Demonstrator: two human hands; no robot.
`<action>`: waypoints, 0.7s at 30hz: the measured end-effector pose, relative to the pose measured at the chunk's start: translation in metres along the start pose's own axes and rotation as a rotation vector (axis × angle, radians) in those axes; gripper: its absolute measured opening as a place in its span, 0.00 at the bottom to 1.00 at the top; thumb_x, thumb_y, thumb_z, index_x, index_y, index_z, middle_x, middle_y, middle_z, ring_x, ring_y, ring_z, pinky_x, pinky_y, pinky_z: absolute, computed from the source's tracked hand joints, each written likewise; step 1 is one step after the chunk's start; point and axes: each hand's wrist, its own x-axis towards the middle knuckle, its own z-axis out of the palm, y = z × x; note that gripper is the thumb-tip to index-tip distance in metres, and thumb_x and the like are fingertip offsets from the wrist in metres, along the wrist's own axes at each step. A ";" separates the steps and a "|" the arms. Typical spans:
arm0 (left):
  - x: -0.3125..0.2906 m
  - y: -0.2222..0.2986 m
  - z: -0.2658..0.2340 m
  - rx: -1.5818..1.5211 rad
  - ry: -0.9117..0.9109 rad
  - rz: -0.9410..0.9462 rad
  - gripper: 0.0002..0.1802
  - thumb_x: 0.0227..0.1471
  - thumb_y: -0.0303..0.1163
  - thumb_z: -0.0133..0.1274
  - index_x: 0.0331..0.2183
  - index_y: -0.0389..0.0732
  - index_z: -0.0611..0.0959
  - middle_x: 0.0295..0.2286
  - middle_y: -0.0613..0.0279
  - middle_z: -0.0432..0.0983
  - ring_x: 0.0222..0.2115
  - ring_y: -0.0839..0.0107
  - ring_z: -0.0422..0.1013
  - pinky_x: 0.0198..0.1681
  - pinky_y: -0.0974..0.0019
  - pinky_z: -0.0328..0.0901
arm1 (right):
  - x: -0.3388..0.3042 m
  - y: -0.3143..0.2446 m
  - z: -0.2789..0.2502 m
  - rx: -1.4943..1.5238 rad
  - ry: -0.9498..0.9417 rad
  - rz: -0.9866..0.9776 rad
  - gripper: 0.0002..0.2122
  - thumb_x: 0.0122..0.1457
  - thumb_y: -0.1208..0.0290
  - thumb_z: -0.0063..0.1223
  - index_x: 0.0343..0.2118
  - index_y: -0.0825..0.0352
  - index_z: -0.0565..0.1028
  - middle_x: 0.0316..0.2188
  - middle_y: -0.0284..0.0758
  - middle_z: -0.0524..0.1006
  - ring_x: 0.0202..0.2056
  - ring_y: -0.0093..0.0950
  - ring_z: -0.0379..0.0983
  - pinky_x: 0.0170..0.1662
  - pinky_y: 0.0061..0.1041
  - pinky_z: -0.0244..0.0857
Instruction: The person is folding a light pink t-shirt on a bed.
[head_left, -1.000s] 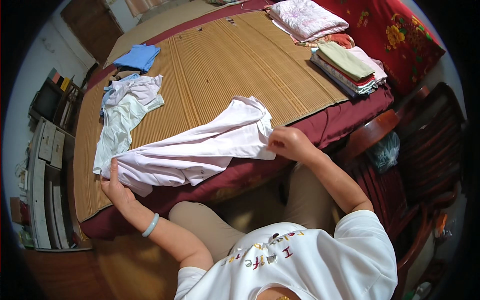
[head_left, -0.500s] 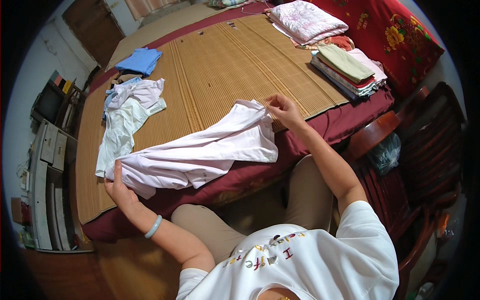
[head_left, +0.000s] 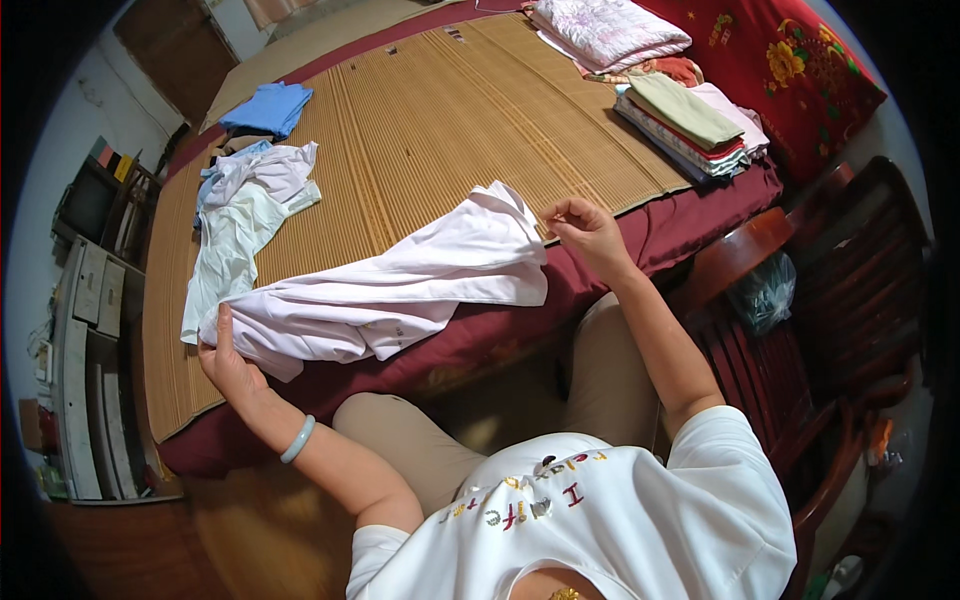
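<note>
A pale pink garment (head_left: 400, 285), probably a shirt, lies stretched along the near edge of the bed, its lower part hanging over the side. At its left end, my left hand (head_left: 232, 362) grips the cloth, thumb on top and fingers underneath. My right hand (head_left: 590, 240) is just off the garment's right end, fingers loosely bent, thumb and forefinger slightly apart, with no cloth visible in them. Beside the left end lies a crumpled white garment (head_left: 230, 245), with a pale lilac garment (head_left: 265, 178) above it.
A bamboo mat (head_left: 440, 130) covers the bed. Folded blue cloth (head_left: 268, 108) lies at the far left. On the right are a stack of folded clothes (head_left: 685, 110), a folded quilt (head_left: 610, 35) and a red floral cloth (head_left: 780, 100). A dark wooden chair (head_left: 860, 290) stands beside the bed.
My right hand has let go of the garment's right end and moved slightly right, away from it. My left hand keeps its hold. The whole view has shifted a little.
</note>
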 end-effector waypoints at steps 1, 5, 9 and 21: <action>-0.002 0.001 0.002 0.008 0.020 0.007 0.15 0.52 0.24 0.63 0.43 0.31 0.81 0.42 0.57 0.79 0.41 0.70 0.74 0.48 0.65 0.67 | -0.002 0.001 -0.001 0.000 0.000 0.004 0.05 0.59 0.81 0.56 0.38 0.68 0.77 0.32 0.28 0.78 0.34 0.17 0.75 0.38 0.16 0.70; 0.001 -0.001 -0.007 0.009 0.011 -0.010 0.15 0.52 0.24 0.63 0.42 0.31 0.81 0.41 0.57 0.79 0.40 0.70 0.75 0.47 0.65 0.68 | -0.008 -0.001 -0.007 -0.386 0.042 0.035 0.07 0.58 0.80 0.58 0.39 0.69 0.77 0.30 0.27 0.78 0.33 0.15 0.73 0.36 0.17 0.68; 0.006 -0.007 -0.012 -0.026 0.005 -0.015 0.14 0.52 0.23 0.62 0.42 0.32 0.82 0.41 0.57 0.79 0.40 0.70 0.75 0.47 0.66 0.68 | -0.014 -0.002 -0.003 -0.389 -0.069 0.101 0.10 0.57 0.77 0.61 0.41 0.69 0.76 0.30 0.27 0.77 0.31 0.14 0.71 0.34 0.17 0.66; 0.003 -0.004 -0.010 -0.016 -0.008 -0.001 0.16 0.52 0.22 0.61 0.44 0.31 0.81 0.43 0.58 0.79 0.42 0.70 0.74 0.50 0.65 0.66 | -0.025 -0.021 0.024 -0.866 -0.218 -0.122 0.13 0.49 0.76 0.61 0.40 0.65 0.76 0.29 0.37 0.78 0.32 0.34 0.77 0.35 0.32 0.70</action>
